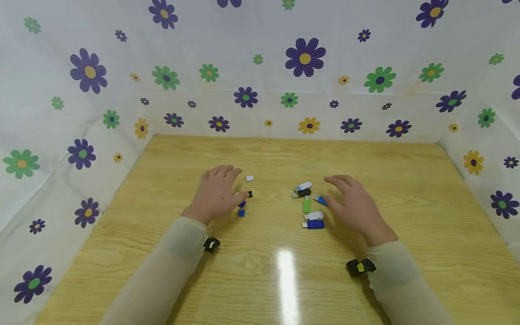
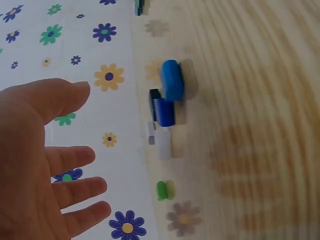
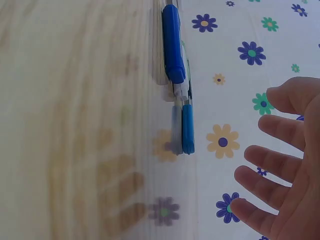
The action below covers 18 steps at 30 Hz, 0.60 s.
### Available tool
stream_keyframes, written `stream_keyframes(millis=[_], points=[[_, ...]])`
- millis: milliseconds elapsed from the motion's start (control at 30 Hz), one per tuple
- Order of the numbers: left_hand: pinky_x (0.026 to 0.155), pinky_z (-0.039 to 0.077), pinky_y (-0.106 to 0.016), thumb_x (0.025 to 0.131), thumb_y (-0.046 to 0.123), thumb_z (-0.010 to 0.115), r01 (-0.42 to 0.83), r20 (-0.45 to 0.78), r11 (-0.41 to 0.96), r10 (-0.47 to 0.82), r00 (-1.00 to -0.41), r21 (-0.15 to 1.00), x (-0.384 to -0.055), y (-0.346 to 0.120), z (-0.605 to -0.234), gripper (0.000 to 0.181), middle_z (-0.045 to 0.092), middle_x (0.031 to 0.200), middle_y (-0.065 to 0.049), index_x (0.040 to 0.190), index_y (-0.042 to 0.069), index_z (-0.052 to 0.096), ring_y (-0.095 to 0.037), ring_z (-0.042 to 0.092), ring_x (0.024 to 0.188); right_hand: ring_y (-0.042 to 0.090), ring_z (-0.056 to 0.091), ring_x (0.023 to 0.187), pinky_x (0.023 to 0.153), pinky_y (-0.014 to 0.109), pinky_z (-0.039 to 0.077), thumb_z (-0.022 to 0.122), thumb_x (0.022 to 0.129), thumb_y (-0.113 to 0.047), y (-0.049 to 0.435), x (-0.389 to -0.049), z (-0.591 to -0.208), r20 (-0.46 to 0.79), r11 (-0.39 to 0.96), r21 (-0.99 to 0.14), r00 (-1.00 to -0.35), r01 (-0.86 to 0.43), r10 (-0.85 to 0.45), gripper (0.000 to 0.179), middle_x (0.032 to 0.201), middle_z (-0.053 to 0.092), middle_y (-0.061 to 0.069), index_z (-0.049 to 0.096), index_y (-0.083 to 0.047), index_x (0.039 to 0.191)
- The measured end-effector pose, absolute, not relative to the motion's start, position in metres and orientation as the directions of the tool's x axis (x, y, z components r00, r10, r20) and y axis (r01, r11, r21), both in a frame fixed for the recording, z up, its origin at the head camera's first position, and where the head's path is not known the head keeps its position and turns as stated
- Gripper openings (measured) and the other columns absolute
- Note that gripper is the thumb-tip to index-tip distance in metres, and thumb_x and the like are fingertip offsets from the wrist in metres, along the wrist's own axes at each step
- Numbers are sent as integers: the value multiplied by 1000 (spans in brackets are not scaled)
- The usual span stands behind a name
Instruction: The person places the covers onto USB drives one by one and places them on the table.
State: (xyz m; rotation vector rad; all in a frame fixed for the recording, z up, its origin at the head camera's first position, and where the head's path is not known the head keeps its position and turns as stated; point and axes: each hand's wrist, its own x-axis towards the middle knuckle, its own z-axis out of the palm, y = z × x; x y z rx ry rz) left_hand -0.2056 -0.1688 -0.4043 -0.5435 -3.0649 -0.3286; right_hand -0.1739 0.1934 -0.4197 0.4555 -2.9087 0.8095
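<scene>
My left hand (image 1: 217, 194) hovers over the table, fingers spread and holding nothing. Beside its thumb lie small caps: a white cap (image 1: 249, 178), a black cap (image 1: 249, 194), a dark blue cap (image 1: 242, 204) and a blue cap (image 1: 241, 213). A green cap (image 2: 162, 190) shows in the left wrist view. My right hand (image 1: 353, 205) hovers, fingers apart and grasping nothing, partly covering a blue USB stick (image 1: 322, 200). Left of it lie uncapped USB sticks: white (image 1: 304, 186), black (image 1: 304, 193), green (image 1: 306, 205), another white (image 1: 315, 215) and dark blue (image 1: 315, 224).
A wooden table (image 1: 252, 280) carries everything. White flowered cloth (image 1: 260, 81) hangs behind it and along both sides. Each wrist wears a black strap, the left strap (image 1: 211, 245) and the right strap (image 1: 360, 267).
</scene>
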Motion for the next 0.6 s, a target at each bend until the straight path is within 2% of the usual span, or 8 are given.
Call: stream_keyframes(millis=[167,400,500,600], points=[[114,25,-60,99,48,58,360,14,911,365,-931,200,-218,-168,-413,63,45,151,-14,150,11,47,-37,35,141,43,43,134,108,62,34,60,101,-27,189,-174,-418,139,817,-497,-956,-293,-258,47,148,47,19,54,-9,144],[113,33,-53,104,19,57,480,-38,857,494,-868,188,-234,-155,-412,36,48,151,-15,139,19,62,-38,42,138,41,45,133,108,61,35,60,102,-27,189,-173,-419,143,804,-512,-953,-301,-266,42,146,49,17,58,-10,140],[111,37,-48,103,9,56,518,-92,846,530,-843,129,-239,-151,-412,38,50,149,-13,138,21,64,-35,45,136,41,46,133,108,60,35,60,102,-26,190,-173,-420,147,798,-516,-950,-312,-277,39,145,50,17,60,-9,137],[107,42,-45,99,6,64,521,-130,850,527,-840,82,-241,-148,-411,41,55,142,-12,138,21,64,-33,49,131,41,46,132,107,61,36,59,102,-26,189,-173,-421,147,795,-518,-949,-315,-281,37,145,50,17,62,-9,135]])
